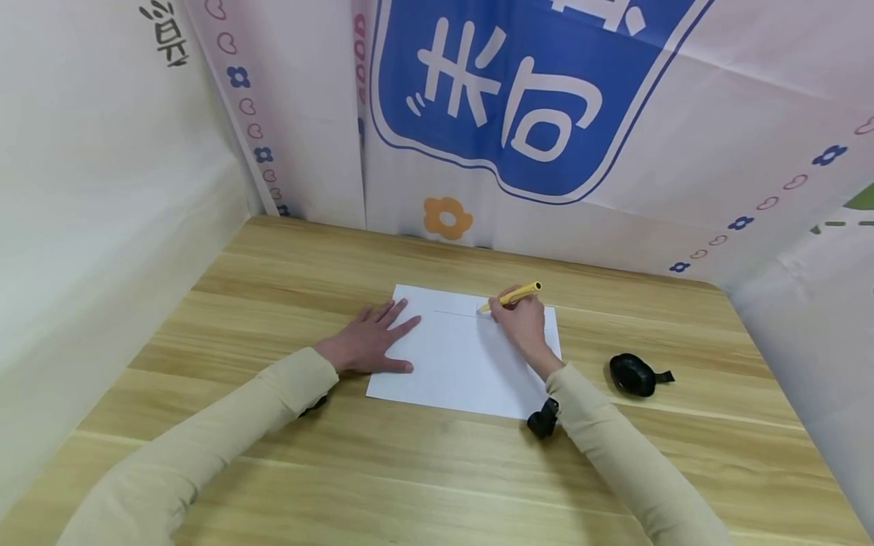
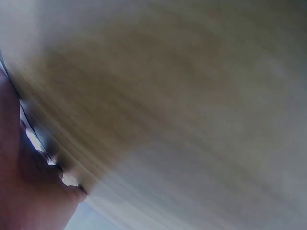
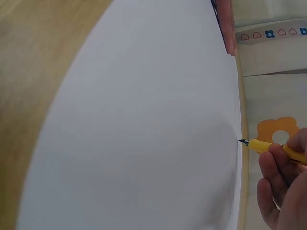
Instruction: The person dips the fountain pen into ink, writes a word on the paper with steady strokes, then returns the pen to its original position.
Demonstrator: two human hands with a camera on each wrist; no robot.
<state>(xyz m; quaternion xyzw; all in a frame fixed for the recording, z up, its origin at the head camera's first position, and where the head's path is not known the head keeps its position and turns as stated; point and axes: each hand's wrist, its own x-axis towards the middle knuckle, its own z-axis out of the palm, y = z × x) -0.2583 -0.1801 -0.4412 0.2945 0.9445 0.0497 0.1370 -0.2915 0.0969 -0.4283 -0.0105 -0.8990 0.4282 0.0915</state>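
A white sheet of paper [image 1: 454, 360] lies on the wooden table, with a thin straight line near its top edge and a short faint stroke close to the pen. My left hand [image 1: 372, 341] rests on the sheet's left side, fingers spread. In the left wrist view only part of that hand [image 2: 38, 191] shows, at the lower left. My right hand [image 1: 524, 326] pinches a yellow fountain pen [image 1: 519, 293] near the sheet's upper right. Seen from the right wrist, the pen's dark nib [image 3: 243, 142] is at the paper's surface.
A small black oval object with a tab [image 1: 631, 375] sits on the table [image 1: 437, 485] right of the paper. Black wrist gear [image 1: 542, 419] hangs under the right sleeve. A printed curtain [image 1: 307, 152] stands along the table's back edge, with white sheeting at both sides.
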